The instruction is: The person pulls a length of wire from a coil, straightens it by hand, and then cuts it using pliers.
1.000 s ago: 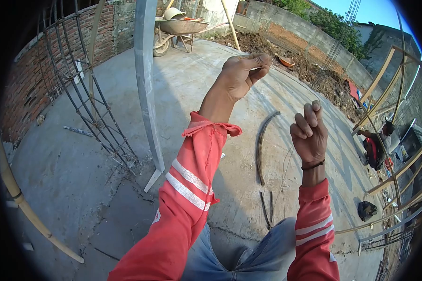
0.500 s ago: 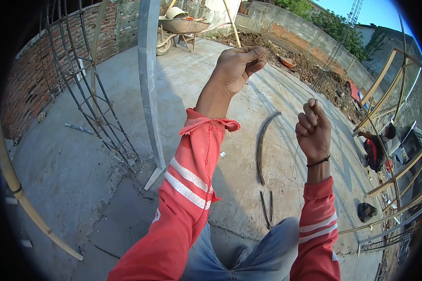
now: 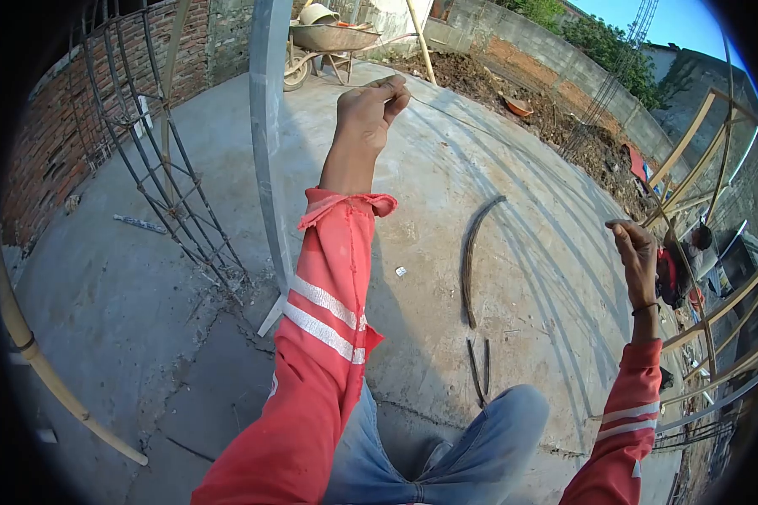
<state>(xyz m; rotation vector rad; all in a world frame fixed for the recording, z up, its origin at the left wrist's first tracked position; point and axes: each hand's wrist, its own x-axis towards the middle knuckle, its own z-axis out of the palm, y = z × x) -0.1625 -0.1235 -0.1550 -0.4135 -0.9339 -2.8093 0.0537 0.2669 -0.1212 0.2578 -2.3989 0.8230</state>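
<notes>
My left hand (image 3: 367,109) is raised at the end of a red sleeve, fingers pinched together, over the far part of the concrete floor (image 3: 429,337). Faint thin lines run near its fingertips, but what it pinches is too fine to make out. Off to the right, my right hand (image 3: 636,252) is also held up with thumb and fingers closed; anything between them is too small to see. Between my arms, a curved bundle of thin dark rods or wires (image 3: 469,261) lies on the floor, with a short bent dark piece (image 3: 480,374) nearer my knees.
A grey metal post (image 3: 267,160) stands left of my left arm, beside an upright rebar cage (image 3: 164,168). A bamboo pole (image 3: 46,379) slants at far left. Behind are a wheelbarrow (image 3: 333,38) and dug soil. Another person (image 3: 682,261) crouches at right among curved wooden strips (image 3: 716,320).
My hands have spread apart: the left went left, the right moved right and lower. A thin strand that hung below my right hand is no longer visible there.
</notes>
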